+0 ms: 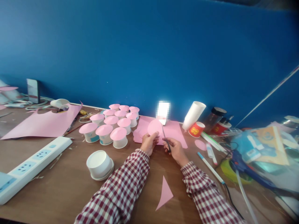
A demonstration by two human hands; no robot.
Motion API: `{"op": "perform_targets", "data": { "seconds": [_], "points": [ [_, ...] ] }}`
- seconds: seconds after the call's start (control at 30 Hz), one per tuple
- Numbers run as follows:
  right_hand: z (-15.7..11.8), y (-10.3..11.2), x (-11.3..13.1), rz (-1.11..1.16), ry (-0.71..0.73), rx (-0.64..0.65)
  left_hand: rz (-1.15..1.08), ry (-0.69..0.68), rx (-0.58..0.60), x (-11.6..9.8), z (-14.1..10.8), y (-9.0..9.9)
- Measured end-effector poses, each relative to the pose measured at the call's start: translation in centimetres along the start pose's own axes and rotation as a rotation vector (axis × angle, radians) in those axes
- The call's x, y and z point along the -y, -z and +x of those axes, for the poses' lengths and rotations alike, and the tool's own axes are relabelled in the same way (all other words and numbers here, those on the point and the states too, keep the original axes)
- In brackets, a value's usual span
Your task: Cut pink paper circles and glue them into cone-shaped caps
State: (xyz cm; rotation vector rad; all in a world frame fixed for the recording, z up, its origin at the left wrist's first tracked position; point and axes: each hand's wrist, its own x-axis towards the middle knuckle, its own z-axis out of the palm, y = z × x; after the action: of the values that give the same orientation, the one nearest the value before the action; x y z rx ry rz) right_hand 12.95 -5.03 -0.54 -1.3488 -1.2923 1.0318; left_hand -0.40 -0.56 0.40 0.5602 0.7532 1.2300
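Your left hand [149, 143] pinches a pink disc [154, 127] over the pink sheets [175, 130] — seemingly all but trimmed — while your right hand [177, 151] grips scissors [165, 138] beside the disc's edge. A dozen cups [120, 143] carry pink tops [118, 133]; the white tub [98, 168] on the tabletop [67, 193] has none.

Our sleeves [128, 183] are checked in maroon and white. Our paper disc [154, 127] is plain pink, as are our paper sheets [174, 129], and our scissors [165, 137] look dark. We see a deep blue wall [140, 56], a brown desk [70, 193], white cups [120, 143] with pink tops [118, 133], a white power strip [51, 155] with pale blue panels [27, 167], a red cup [196, 129] with yellow print, and a dark blue glue gun [253, 175].
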Motion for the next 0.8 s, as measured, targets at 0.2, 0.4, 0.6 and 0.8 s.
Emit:
{"op": "perform_targets", "data": {
  "seconds": [0.2, 0.4, 0.6, 0.8],
  "points": [
    [-0.02, 0.04, 0.16, -0.007, -0.005, 0.012, -0.003, 0.000, -0.012, 0.01, 0.04, 0.02],
    [-0.07, 0.01, 0.26, -0.014, 0.004, 0.011, -0.018, 0.004, -0.024, -0.11, -0.14, -0.18],
    [-0.09, -0.07, 0.23, -0.011, -0.009, 0.029, -0.040, -0.004, -0.044, -0.08, -0.04, -0.14],
    [-0.06, -0.05, -0.08, -0.014, -0.007, 0.040, -0.023, -0.019, -0.032, 0.19, 0.10, 0.09]
  ]
}}
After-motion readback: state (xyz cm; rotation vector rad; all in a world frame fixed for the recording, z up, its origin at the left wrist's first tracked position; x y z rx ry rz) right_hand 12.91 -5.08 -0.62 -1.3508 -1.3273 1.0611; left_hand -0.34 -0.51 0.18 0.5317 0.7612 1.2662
